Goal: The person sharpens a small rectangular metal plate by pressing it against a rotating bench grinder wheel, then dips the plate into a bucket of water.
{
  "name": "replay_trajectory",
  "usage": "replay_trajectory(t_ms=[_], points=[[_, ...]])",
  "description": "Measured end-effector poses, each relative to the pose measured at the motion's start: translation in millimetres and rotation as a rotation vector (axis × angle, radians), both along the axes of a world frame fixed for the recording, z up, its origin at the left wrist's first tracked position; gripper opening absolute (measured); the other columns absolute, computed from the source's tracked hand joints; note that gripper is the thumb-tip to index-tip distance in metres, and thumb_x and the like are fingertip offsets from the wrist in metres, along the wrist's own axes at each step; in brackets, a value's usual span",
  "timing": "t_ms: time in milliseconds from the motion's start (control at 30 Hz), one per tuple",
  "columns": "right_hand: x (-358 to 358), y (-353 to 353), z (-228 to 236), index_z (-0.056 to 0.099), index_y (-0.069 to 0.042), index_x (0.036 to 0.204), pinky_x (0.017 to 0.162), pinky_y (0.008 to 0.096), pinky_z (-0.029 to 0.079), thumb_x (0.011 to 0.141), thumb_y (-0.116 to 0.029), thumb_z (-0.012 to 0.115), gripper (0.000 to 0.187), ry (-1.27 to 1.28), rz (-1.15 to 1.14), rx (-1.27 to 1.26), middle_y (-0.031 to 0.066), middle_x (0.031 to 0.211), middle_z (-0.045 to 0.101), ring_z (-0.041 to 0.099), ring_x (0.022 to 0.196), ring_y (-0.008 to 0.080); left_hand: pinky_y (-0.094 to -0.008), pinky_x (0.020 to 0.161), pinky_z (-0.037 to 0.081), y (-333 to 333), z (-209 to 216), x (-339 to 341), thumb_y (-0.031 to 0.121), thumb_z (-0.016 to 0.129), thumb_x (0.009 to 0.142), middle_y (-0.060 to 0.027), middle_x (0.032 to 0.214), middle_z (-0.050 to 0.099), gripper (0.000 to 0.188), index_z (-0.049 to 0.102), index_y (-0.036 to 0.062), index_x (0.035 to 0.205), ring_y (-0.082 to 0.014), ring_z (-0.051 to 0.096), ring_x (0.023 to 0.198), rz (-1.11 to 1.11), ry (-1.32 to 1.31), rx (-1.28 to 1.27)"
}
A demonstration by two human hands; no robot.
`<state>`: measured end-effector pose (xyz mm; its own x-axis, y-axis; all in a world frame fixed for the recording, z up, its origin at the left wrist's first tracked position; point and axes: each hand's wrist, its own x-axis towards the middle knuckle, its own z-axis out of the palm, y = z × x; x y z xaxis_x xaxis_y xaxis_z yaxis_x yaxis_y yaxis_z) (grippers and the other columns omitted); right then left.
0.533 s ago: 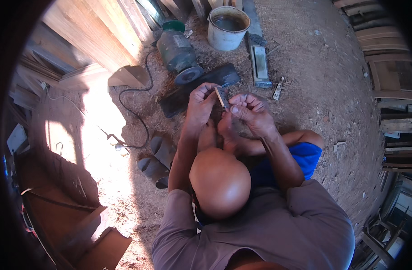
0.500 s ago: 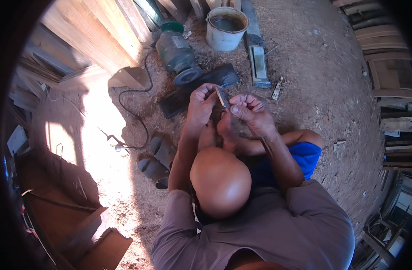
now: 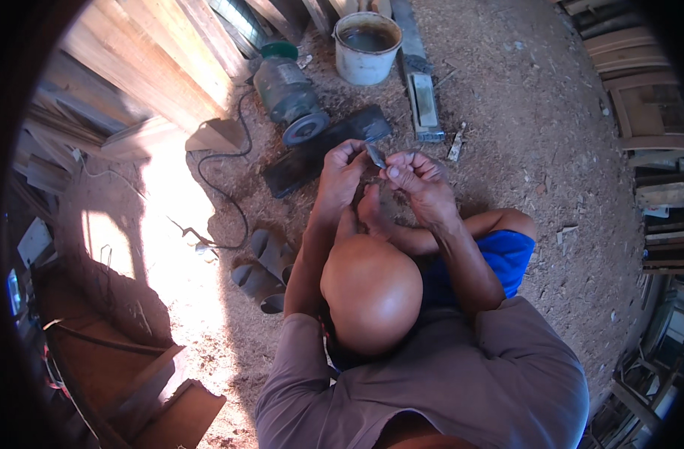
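Observation:
A small flat grey metal blade (image 3: pixel 375 156) is held up between my two hands, above my bare foot. My left hand (image 3: pixel 340 170) pinches its upper left side between thumb and fingers. At the blade's lower right end, my right hand (image 3: pixel 422 183) has its thumb and fingertips pressed together on it. The fingers hide part of the blade, so its full shape does not show. Just beyond the hands, a green-grey electric grinder (image 3: pixel 282 88) with a round grinding wheel (image 3: pixel 306 129) lies by a dark plank (image 3: pixel 357 133).
A white bucket (image 3: pixel 363 69) of dark liquid stands beyond the plank. Right of it, a sharpening stone (image 3: pixel 425 101) rests on a narrow board. A black cable (image 3: pixel 226 196) curves across the dusty floor at left. Grey footwear (image 3: pixel 265 262) sits beside my left arm. Timber (image 3: pixel 155 56) leans at the upper left.
The blade has been turned in my fingers, so its grey flat face shows more now. Both hands keep their hold with little shift. The view has moved slightly.

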<state>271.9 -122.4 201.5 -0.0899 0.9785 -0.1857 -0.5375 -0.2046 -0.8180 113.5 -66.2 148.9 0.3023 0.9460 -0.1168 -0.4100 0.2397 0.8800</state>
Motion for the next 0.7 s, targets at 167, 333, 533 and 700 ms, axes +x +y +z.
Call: replay_trajectory(t_ms=[167, 333, 533, 700], points=[[-2.3, 0.1, -1.0, 0.063, -0.002, 0.103, 0.071, 0.0227, 0.049, 0.088, -0.008, 0.067, 0.016, 0.004, -0.014, 0.002, 0.0079, 0.089, 0.068, 0.063, 0.078, 0.0116, -0.0273, 0.068, 0.056, 0.2, -2.9, -1.5, 0.006, 0.059, 0.093, -0.0042, 0.085, 0.062, 0.009, 0.061, -0.0016, 0.098, -0.0109, 0.062, 0.074, 0.001, 0.040, -0.010], [-5.0, 0.2, -2.9, 0.063, -0.002, 0.103, 0.070, 0.0232, 0.048, 0.088, -0.008, 0.066, 0.016, 0.014, -0.025, 0.003, 0.0079, 0.090, 0.068, 0.062, 0.079, 0.0115, -0.0275, 0.068, 0.057, 0.3, -9.8, -3.5, 0.006, 0.059, 0.093, -0.0047, 0.085, 0.063, 0.009, 0.061, -0.0014, 0.097, -0.0116, 0.063, 0.074, 0.009, 0.022, -0.020], [-8.3, 0.3, 2.2, 0.063, 0.001, 0.101, 0.067, 0.0257, 0.052, 0.086, -0.006, 0.069, 0.017, 0.022, -0.047, -0.029, 0.0082, 0.086, 0.067, 0.059, 0.072, 0.0102, -0.0275, 0.068, 0.057, -0.9, -7.2, -3.9, 0.007, 0.059, 0.093, -0.0043, 0.085, 0.063, 0.009, 0.061, -0.0009, 0.096, -0.0113, 0.063, 0.074, 0.014, -0.005, -0.041], [-9.3, 1.0, 0.6, 0.063, -0.001, 0.100, 0.066, 0.0244, 0.050, 0.087, -0.007, 0.069, 0.016, 0.012, -0.047, -0.023, 0.0075, 0.086, 0.067, 0.059, 0.071, 0.0093, -0.0274, 0.068, 0.057, 0.2, -9.0, -5.8, 0.007, 0.059, 0.094, -0.0048, 0.086, 0.063, 0.008, 0.060, -0.0007, 0.096, -0.0119, 0.064, 0.074, 0.004, -0.001, -0.028]])
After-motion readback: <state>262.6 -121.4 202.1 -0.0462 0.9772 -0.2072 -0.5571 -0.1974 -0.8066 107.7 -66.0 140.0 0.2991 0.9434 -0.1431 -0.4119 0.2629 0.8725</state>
